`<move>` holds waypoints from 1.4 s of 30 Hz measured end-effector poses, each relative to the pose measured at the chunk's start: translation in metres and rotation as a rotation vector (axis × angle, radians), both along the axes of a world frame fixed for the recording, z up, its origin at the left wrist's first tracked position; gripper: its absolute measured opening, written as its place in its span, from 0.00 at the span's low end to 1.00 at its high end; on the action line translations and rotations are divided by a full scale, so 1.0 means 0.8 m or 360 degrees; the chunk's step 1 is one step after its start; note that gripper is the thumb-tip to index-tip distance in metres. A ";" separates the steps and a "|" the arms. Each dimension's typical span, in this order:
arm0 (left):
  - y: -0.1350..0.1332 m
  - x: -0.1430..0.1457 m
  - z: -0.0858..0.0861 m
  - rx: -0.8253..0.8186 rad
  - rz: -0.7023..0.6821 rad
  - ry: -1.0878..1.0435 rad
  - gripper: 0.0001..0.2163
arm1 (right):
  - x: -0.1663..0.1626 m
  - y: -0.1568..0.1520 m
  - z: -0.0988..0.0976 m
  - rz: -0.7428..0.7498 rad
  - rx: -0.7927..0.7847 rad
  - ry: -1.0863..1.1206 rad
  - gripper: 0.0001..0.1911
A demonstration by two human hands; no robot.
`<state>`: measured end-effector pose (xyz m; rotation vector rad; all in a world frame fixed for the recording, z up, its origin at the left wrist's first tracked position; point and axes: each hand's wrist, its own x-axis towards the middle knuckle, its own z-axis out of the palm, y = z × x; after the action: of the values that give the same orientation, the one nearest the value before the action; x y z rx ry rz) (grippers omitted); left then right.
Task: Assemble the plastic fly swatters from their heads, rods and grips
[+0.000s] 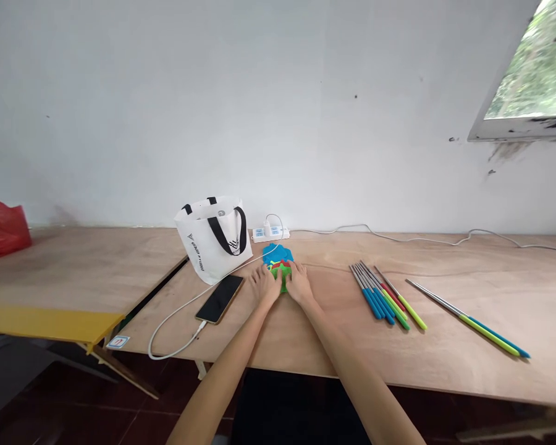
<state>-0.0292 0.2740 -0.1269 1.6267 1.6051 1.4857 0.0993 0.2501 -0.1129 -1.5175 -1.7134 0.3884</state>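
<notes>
A small green piece with a finely textured surface (pixel 285 272) lies on the wooden table, with red and yellow showing along its far edge. My left hand (pixel 265 284) holds its left side, thumb on top. From the right, my right hand (pixel 299 283) grips the same piece, its thumb close to the other thumb. Just beyond both hands is a flat blue piece with a wavy outline (pixel 278 252), partly covered by the green one. What kind of things these are I cannot make out, and the fingertips are partly hidden.
A black phone (pixel 220 299) on a white cable lies left, before a white tote bag (pixel 213 244). A power strip (pixel 271 233) stands by the wall. To the right lie several metal chopsticks with coloured ends (pixel 382 296) and another pair (pixel 467 318). A red bag (pixel 4 225) is far left.
</notes>
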 end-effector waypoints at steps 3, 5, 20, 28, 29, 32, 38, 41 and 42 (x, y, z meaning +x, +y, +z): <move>0.004 0.002 -0.004 -0.0052 -0.0049 0.0303 0.24 | -0.001 0.005 -0.003 -0.0005 -0.0082 -0.0108 0.32; 0.010 0.003 -0.002 -0.0060 -0.0092 0.0324 0.26 | -0.001 0.006 -0.004 0.0021 -0.0124 -0.0184 0.32; 0.044 -0.006 0.013 -0.0237 0.0101 0.0652 0.22 | 0.025 0.040 0.006 -0.0060 -0.0210 -0.0392 0.29; 0.054 -0.008 0.012 -0.0276 0.0028 0.0794 0.20 | 0.035 0.045 0.006 -0.0050 -0.0179 -0.0431 0.23; 0.056 -0.007 0.012 -0.0279 0.0020 0.0796 0.20 | 0.033 0.046 0.007 -0.0060 -0.0173 -0.0437 0.22; 0.061 -0.006 0.014 -0.0280 -0.0029 0.0790 0.20 | 0.029 0.050 0.009 -0.0111 -0.0161 -0.0449 0.20; 0.065 -0.014 0.019 -0.0265 -0.0009 0.0726 0.21 | 0.020 0.062 0.010 -0.0239 -0.0192 -0.0419 0.18; 0.061 -0.021 0.018 -0.0245 0.0052 0.0677 0.19 | 0.017 0.067 0.009 -0.0314 -0.0227 -0.0402 0.18; 0.060 -0.022 0.017 -0.0237 0.0044 0.0667 0.19 | 0.016 0.068 0.008 -0.0332 -0.0229 -0.0401 0.19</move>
<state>-0.0470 0.3223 -0.1134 1.9234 1.9089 1.0504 0.1119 0.3048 -0.1063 -1.8979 -1.7233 0.2223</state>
